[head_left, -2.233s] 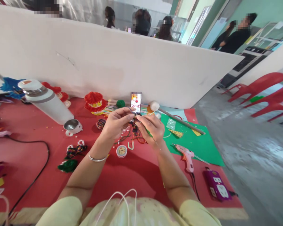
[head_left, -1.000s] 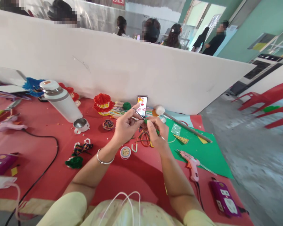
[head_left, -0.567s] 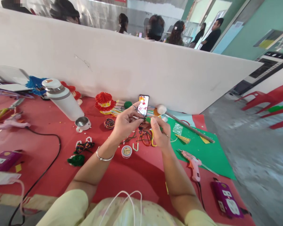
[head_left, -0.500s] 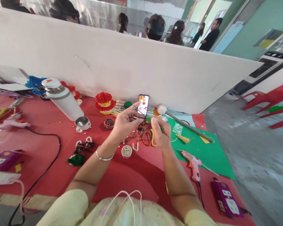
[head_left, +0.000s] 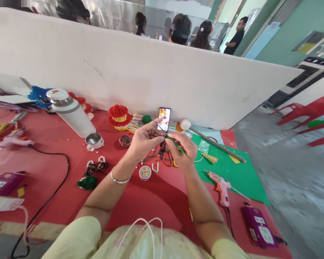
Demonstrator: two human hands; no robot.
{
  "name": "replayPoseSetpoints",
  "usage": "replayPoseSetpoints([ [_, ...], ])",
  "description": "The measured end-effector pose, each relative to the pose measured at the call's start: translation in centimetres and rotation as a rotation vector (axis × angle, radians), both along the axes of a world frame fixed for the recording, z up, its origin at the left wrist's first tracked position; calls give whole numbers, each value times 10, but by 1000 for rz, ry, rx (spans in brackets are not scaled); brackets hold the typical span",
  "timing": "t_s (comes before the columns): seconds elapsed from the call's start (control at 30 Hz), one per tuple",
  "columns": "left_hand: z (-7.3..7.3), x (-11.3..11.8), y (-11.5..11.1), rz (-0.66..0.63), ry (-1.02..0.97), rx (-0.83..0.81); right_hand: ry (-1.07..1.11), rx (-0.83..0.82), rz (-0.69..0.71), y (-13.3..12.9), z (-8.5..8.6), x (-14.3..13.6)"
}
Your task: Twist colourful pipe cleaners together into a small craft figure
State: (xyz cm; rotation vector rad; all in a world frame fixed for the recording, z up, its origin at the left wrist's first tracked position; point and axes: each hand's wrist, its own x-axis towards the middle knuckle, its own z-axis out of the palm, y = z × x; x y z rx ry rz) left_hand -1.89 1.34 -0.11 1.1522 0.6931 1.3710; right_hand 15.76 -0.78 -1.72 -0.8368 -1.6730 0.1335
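Note:
My left hand (head_left: 145, 140) is closed, thumb and fingers pinching a dark cord (head_left: 160, 126) that loops up over the forefinger. Close beside it, my right hand (head_left: 183, 148) has its fingers closed on a thin green strand (head_left: 179, 144), which slants down across the palm. The two sets of fingertips nearly meet. Just below them shows a dark, multicoloured yarn piece (head_left: 162, 146); how it joins the cord is hidden. Behind the hands a phone (head_left: 164, 117) leans upright with a picture on its screen.
A white bottle (head_left: 71, 113) and a steel-lined cup (head_left: 94, 141) stand to the left. A round tub (head_left: 145, 173) sits in front of the hands. At right, a pink glue gun (head_left: 220, 187) lies partly on green sheet (head_left: 248, 183). A white partition (head_left: 140, 75) closes off the back.
My right fingers have shifted and curled differently around the green strand, which now shows as a longer line. The dark yarn piece shows more clearly below. My left hand stays nearly still.

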Motion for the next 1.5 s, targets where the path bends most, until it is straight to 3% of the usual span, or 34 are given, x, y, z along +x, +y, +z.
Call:
replayPoseSetpoints([
  [0.23, 0, 5, -4, -9, -19, 32, -37, 111, -1, -2, 0, -1],
  [0.43, 1, 0, -3, -118, -103, -35, -104, 155, 86, -4, 2, -1],
  [0.53, 1, -3, -3, -182, -114, -97, -78, 95, 172, -6, 7, 2],
  [0.63, 0, -1, -3, -174, -79, -64, -24, 9, 111, -8, 10, 3],
  [0.8, -2, 2, -1, -18, 14, 71, 32, -84, -18, -7, 6, 2],
  [0.87, -3, 2, 0, 57, 41, 82, 93, -181, 4, -5, 3, 0],
  [1.0, -5, 2, 0, 18, 3, 31, 215, -334, 106, -2, 1, -3],
  [1.2, -8, 1, 3, 98, 25, 58, 202, -225, 99, 1, 1, -5],
  [1.5, 0, -1, 6, -52, -104, -157, 314, -364, 110, 2, -9, -6],
])
